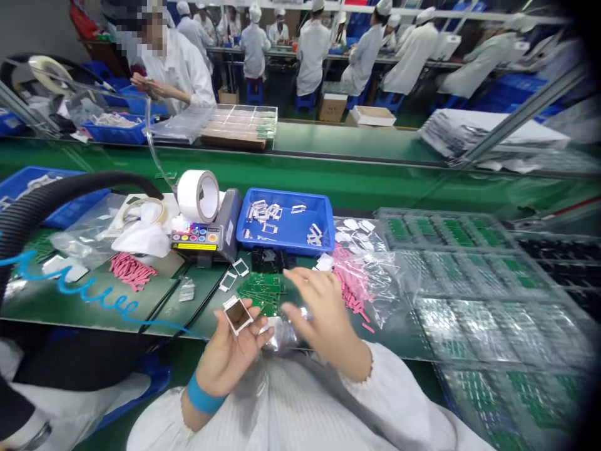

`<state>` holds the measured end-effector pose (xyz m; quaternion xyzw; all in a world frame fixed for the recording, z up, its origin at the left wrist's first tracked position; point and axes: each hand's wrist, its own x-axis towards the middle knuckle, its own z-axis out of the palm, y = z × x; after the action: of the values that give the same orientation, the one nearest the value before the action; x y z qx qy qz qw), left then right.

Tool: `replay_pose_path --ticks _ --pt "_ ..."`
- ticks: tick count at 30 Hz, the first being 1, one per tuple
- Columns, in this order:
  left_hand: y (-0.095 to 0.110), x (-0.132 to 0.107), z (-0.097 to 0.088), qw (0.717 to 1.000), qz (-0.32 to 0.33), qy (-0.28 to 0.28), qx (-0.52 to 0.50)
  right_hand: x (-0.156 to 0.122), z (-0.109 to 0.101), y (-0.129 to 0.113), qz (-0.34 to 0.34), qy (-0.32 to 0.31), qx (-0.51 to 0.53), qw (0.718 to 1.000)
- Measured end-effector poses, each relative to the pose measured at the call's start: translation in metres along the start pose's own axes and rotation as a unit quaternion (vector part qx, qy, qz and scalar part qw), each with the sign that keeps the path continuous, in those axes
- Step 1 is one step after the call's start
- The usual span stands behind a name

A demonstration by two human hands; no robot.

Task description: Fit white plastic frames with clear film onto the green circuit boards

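Left grip [229, 352] pinches a small square metal frame [238, 315] by its edges, over the counter [157, 288] at our 6 o'clock. Right grip [322, 319], fingers spread and blurred, hovers at the frame's 3 o'clock, empty. We judge the frame light, thin and easily bent, so it is best held by its rims.
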<state>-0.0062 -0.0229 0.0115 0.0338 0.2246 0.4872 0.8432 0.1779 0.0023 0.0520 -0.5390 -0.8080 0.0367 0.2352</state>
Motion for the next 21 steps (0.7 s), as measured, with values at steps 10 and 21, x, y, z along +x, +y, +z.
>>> replay_pose_path --ticks 10,21 --pt "-0.01 0.005 0.001 0.999 -0.034 0.033 0.012 -0.019 0.063 0.08 0.108 -0.005 -0.07 0.992" --pt "-0.009 0.006 0.008 0.991 -0.12 0.013 0.06 0.011 -0.018 0.024 -0.105 -0.128 0.26 0.951"
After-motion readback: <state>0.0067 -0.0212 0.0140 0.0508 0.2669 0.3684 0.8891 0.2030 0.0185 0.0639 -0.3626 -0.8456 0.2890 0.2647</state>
